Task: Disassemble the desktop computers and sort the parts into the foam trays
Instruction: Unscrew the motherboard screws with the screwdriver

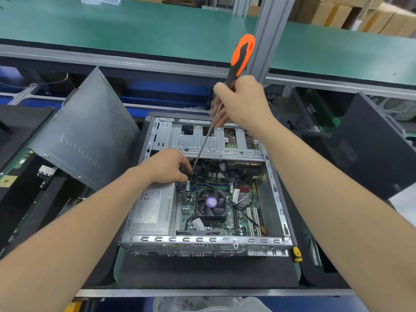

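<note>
Case [202, 242] on black mat [202, 273], green bench [135, 30] behind; right grip [243, 104] holds screwdriver [242, 52], left grip [167, 165] pinches cables [194, 176].

The desktop computer [202, 240] lies flat and open, showing motherboard [230, 218], black fan [211, 204] and silver power supply [153, 208].

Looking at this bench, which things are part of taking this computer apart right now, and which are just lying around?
In use: open computer case; screwdriver gripped by the right hand; cables by the left hand; power supply.
Lying about: side panel leaning at left; yellow-handled tool; cardboard boxes.
</note>
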{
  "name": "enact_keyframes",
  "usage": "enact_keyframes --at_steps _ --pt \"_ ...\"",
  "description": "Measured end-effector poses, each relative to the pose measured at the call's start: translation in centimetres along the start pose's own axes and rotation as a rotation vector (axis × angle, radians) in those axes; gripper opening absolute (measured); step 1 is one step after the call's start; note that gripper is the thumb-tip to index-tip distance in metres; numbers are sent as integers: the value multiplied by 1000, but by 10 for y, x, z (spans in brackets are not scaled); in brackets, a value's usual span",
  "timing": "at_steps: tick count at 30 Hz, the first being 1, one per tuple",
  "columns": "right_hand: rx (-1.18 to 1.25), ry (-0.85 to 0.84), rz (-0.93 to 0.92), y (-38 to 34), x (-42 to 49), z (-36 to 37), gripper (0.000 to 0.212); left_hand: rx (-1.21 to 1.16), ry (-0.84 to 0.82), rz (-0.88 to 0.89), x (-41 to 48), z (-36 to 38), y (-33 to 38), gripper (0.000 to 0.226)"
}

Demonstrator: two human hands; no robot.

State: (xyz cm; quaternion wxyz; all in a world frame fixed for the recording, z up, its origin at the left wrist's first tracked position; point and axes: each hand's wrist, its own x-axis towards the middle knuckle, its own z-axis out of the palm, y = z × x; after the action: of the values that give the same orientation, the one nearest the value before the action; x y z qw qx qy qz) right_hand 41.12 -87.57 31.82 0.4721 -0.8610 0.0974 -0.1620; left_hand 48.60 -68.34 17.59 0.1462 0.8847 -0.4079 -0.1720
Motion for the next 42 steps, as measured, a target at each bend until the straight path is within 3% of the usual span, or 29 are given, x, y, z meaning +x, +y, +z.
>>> enact_keyframes --at_steps 8,13,15,17,20,22,28,33,36,39,42 --pt "81 11 5 0 3 -9 35 -43 13 -48 -1 3 2 19" --pt "86 84 -15 4 5 -14 36 189 9 -72 -10 -7 4 41" --pt "68 115 -24 7 7 -16 37 122 78 -99 -13 -15 5 45" --pt "101 79 5 11 8 -12 36 -290 80 -189 -14 -23 5 41" --pt "189 -39 64 21 7 8 32 -1272 -121 -351 -14 -32 12 24" --pt "233 -112 92 30 4 25 30 -1504 -159 -377 -13 -32 14 21" --pt "288 -250 145 58 0 68 42 -1317 72 -309 -10 -22 23 25" --pt "321 -250 115 75 -2 85 40 -617 201 -59 -18 -7 24 16" --pt "328 -255 95 83 -2 92 37 -412 187 25 -22 5 23 24" --pt "348 -287 82 88 0 98 37 -370 214 -5 -17 8 18 44" --pt "372 -329 66 93 -2 104 41 -407 211 -23 -18 6 13 46"
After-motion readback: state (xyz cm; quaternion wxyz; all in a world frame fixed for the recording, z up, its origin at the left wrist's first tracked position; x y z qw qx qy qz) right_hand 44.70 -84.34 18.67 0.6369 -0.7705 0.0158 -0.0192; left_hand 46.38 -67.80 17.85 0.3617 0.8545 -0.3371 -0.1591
